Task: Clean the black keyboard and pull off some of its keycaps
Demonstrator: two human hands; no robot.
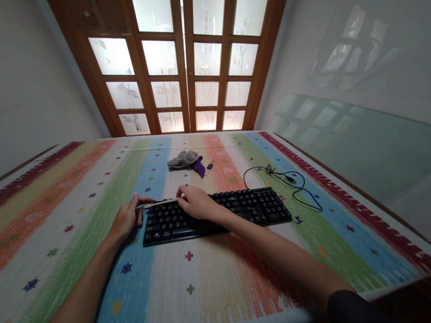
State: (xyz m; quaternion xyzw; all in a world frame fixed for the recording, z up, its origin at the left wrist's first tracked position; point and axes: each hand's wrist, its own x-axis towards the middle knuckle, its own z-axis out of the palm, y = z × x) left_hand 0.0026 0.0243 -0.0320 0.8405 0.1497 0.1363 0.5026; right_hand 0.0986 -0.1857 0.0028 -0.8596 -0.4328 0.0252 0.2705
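- The keyboard lies across the middle of the desk, on a striped cloth; its cable curls away to the far right.
- The left hand is at the left end of the keyboard. Its fingers are pinched on the near end of a thin light strip, maybe a brush or a flat tool, which lies along the far left edge of the keys.
- The right hand rests on the far rows of keys, left of the middle. Its fingers are bent down and touch the other end of the strip; I cannot tell if they grip it or only press on it.
- To work well here, I think the strip should stay flat and in line with the key row, so it does not catch under a key cap.
- The right hand should press lightly; the keyboard can slide on the cloth.
- A grey rag and a small purple thing lie farther away, well apart from the hands.
- The cable is loose, so pulling the keyboard to the left may drag it.
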